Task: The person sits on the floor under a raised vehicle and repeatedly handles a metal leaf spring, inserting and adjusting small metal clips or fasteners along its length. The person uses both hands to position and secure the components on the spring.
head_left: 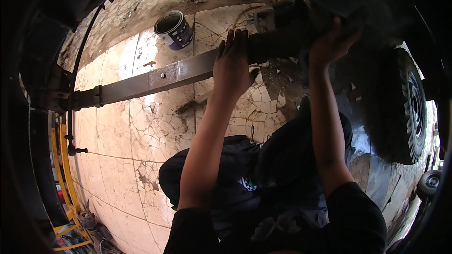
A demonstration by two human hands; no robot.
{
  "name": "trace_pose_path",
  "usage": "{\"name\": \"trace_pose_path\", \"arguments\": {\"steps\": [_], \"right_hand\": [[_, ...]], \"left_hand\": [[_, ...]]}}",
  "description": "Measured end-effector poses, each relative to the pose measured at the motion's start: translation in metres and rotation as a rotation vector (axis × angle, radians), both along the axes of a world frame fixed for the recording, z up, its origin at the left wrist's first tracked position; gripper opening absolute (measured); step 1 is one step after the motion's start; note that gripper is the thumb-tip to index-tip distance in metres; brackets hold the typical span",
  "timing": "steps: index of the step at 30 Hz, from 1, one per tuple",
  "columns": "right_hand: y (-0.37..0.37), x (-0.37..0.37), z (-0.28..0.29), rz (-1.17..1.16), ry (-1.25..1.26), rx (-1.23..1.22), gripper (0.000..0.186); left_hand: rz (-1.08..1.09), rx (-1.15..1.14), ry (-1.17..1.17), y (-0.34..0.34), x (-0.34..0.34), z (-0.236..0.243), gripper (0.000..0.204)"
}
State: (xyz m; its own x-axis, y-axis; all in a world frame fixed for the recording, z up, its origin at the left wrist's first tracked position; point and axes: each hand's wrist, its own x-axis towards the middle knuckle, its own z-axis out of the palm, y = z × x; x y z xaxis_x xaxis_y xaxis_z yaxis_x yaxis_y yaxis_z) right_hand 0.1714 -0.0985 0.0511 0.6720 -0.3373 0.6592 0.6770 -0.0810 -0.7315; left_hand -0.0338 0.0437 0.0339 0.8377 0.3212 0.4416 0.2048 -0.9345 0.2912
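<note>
A long grey steel bar with a clamp band and a bolt head, like a vehicle's leaf spring [136, 84], runs from the far left toward the dark parts on the right. Across it, near the middle, lies my left hand [233, 65], its fingers stretched over the bar and its thumb apart. My right hand [332, 47] reaches up to the dark underside of the vehicle [376, 14], fingers spread; shadow hides what its fingertips touch. Beyond the bar stands an open paint tin [174, 30]. Below the bar a dark-bristled brush [188, 105] is on the floor.
To the right stands a large treaded wheel [414, 105], with a smaller wheel [429, 183] farther off. A thin dark rod [84, 47] hangs at the left, above a yellow metal frame [66, 174]. Cracked tiles [113, 169] cover the floor.
</note>
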Motion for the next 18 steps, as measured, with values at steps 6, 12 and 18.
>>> {"name": "trace_pose_path", "arguments": {"steps": [6,12,18], "right_hand": [[-0.01,0.007,0.002,-0.119,-0.1,-0.174,0.08],[-0.002,-0.004,0.009,0.004,-0.011,-0.012,0.086],[-0.007,0.0,0.004,-0.058,-0.045,-0.075,0.084]], "left_hand": [[-0.001,-0.111,-0.009,-0.033,-0.02,-0.004,0.1],[0.094,-0.027,-0.068,-0.018,0.004,-0.004,0.099],[0.057,-0.029,-0.022,-0.046,-0.018,-0.009,0.102]]}}
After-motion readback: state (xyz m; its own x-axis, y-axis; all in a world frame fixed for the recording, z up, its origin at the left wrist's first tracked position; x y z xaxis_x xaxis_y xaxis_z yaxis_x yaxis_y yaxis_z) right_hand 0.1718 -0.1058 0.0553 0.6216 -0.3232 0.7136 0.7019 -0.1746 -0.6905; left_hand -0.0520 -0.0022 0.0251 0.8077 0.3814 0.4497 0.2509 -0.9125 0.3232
